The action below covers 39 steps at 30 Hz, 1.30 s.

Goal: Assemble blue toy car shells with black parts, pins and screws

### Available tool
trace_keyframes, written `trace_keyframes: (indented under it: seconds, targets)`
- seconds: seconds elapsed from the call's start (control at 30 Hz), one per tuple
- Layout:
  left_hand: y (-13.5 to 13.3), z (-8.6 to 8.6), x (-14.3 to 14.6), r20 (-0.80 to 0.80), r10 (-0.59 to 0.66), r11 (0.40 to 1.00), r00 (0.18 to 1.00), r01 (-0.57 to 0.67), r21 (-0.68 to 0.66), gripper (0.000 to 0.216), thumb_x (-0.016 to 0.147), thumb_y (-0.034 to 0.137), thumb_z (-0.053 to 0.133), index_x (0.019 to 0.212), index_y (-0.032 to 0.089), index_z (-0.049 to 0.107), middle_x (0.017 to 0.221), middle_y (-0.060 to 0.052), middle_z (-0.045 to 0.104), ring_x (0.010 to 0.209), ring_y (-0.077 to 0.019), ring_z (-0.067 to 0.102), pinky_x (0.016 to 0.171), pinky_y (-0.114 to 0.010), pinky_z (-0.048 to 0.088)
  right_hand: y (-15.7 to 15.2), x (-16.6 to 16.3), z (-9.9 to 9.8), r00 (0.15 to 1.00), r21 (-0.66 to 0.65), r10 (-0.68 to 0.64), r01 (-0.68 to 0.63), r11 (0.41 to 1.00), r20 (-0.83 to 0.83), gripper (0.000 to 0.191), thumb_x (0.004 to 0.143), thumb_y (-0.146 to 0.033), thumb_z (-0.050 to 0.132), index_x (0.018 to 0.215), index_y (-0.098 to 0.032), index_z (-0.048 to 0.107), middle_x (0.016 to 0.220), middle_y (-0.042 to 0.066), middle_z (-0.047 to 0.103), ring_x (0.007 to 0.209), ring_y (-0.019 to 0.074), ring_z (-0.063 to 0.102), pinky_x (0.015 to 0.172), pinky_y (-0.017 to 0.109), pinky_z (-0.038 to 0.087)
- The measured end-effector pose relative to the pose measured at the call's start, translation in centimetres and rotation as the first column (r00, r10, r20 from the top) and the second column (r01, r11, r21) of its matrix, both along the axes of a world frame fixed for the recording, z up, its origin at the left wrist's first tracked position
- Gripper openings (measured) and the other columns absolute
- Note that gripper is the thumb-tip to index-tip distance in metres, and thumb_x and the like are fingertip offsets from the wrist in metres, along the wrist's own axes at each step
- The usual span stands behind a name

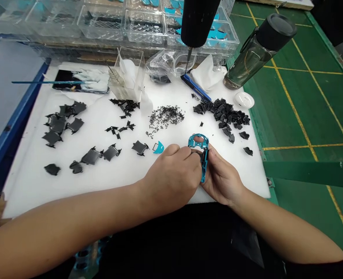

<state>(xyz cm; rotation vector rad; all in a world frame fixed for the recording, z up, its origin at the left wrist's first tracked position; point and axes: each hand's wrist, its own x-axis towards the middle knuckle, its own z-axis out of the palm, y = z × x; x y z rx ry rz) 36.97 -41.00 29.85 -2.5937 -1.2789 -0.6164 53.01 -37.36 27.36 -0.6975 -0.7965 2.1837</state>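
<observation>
- Blue frame (203,149): held up off the white foam pad (125,186), over its front part, between both hands.
- Left hand (171,170): fingers (179,153) clenched, grasping the frame's near side.
- Right hand (220,178): fingers grasping the frame from beneath; one fingertip (198,139) shows through its opening.
- Blue curved piece (158,147): on the pad, just beyond the left hand, beside a black part (139,147).
- Small black pins (165,117): scattered in a loose patch on the pad, beyond both hands.
- Black parts (222,114): heaped on the pad, beyond the right hand.

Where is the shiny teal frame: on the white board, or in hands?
In hands: the left hand and right hand hold the shiny teal frame up.
</observation>
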Motion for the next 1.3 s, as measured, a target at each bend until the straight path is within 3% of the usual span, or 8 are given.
trace_keyframes:
  seconds: [0.3, 0.43, 0.53, 0.67, 0.73, 0.83, 1.07, 1.3]
  targets:
    - [-0.1, -0.6, -0.3, 0.038, -0.046, 0.996, 0.998, 0.049, -0.073, 0.017, 0.086, 0.013, 0.052, 0.095, 0.011, 0.066, 0.086, -0.009, 0.064, 0.076, -0.0227, 0.056, 0.065, -0.038, 0.039, 0.2, -0.1, 0.2, 0.999, -0.007, 0.008, -0.007, 1.0, 0.034, 0.031, 0.099, -0.035, 0.05, 0.129, -0.029, 0.053, 0.112, 0.003, 0.062, 0.092, 0.015, 0.061, 0.079, 0.024, 0.052]
    - [-0.2, 0.3, -1.3, 0.385, -0.059, 0.998, 0.921, 0.068, -0.008, 0.025, 0.088, 0.016, 0.056, 0.111, 0.009, 0.062, 0.104, -0.013, 0.065, 0.091, -0.0227, 0.061, 0.08, -0.038, 0.049, 0.2, 0.2, 0.1, 0.998, -0.074, 0.041, -0.045, 0.996, -0.054, 0.03, 0.103, -0.039, 0.043, 0.125, -0.024, 0.057, 0.106, 0.005, 0.065, 0.08, 0.0119, 0.063, 0.068, 0.02, 0.052]
    - [-0.1, 0.7, -2.2, 0.647, 0.124, 0.988, 0.752, -0.037, -0.147, 0.04, 0.088, 0.019, 0.059, 0.127, 0.014, 0.055, 0.124, -0.013, 0.058, 0.112, -0.024, 0.057, 0.094, -0.036, 0.05, 0.1, 0.4, 0.2, 0.987, -0.056, 0.133, -0.139, 0.989, -0.092, 0.036, 0.103, -0.045, 0.039, 0.124, -0.021, 0.057, 0.106, 0.009, 0.067, 0.084, 0.0179, 0.068, 0.07, 0.025, 0.054]
    - [0.3, 0.5, -2.6, 0.746, 0.383, 0.804, 0.545, 0.202, -0.56, 0.048, 0.093, 0.034, 0.054, 0.139, 0.023, 0.047, 0.137, -0.009, 0.055, 0.123, -0.0251, 0.054, 0.096, -0.036, 0.052, 0.1, 0.7, 0.2, 0.952, 0.0, 0.272, -0.275, 0.962, -0.143, 0.038, 0.103, -0.044, 0.039, 0.129, -0.02, 0.053, 0.109, 0.013, 0.067, 0.087, 0.0218, 0.07, 0.068, 0.026, 0.055]
    - [0.4, 0.4, -2.7, 0.74, 0.46, 0.689, 0.49, 0.329, -0.646, 0.042, 0.093, 0.04, 0.054, 0.131, 0.024, 0.057, 0.129, -0.008, 0.062, 0.114, -0.0248, 0.061, 0.087, -0.034, 0.056, 0.1, 0.8, 0.2, 0.94, 0.006, 0.301, -0.304, 0.953, -0.159, 0.038, 0.104, -0.044, 0.04, 0.129, -0.018, 0.052, 0.111, 0.014, 0.066, 0.088, 0.0216, 0.07, 0.069, 0.026, 0.055]
    - [0.6, 0.5, -2.8, 0.746, 0.5, 0.634, 0.441, 0.401, -0.661, 0.033, 0.09, 0.041, 0.059, 0.117, 0.025, 0.068, 0.118, -0.007, 0.069, 0.099, -0.0229, 0.067, 0.076, -0.03, 0.058, -0.1, 0.8, 0.1, 0.942, -0.006, 0.298, -0.303, 0.953, -0.156, 0.041, 0.101, -0.047, 0.045, 0.127, -0.015, 0.052, 0.112, 0.016, 0.066, 0.089, 0.0223, 0.07, 0.071, 0.027, 0.055]
    - [1.0, -0.3, -4.2, 0.761, 0.484, 0.654, 0.432, 0.4, -0.642, 0.033, 0.09, 0.035, 0.062, 0.123, 0.029, 0.066, 0.13, -0.004, 0.064, 0.119, -0.0225, 0.059, 0.103, -0.032, 0.047, -0.5, 1.0, -0.1, 0.969, 0.021, 0.222, -0.221, 0.975, -0.11, 0.043, 0.084, -0.037, 0.076, 0.114, -0.012, 0.058, 0.107, 0.012, 0.067, 0.093, 0.0187, 0.068, 0.088, 0.028, 0.052]
    - [0.9, -0.3, -4.4, 0.748, 0.468, 0.677, 0.47, 0.354, -0.646, 0.035, 0.09, 0.035, 0.062, 0.124, 0.027, 0.065, 0.129, -0.006, 0.064, 0.119, -0.0244, 0.059, 0.103, -0.035, 0.047, -0.6, 1.0, -0.7, 0.974, 0.175, 0.227, -0.223, 0.959, 0.0, 0.031, 0.091, -0.029, 0.067, 0.117, -0.014, 0.059, 0.105, 0.01, 0.067, 0.09, 0.0174, 0.069, 0.078, 0.028, 0.057]
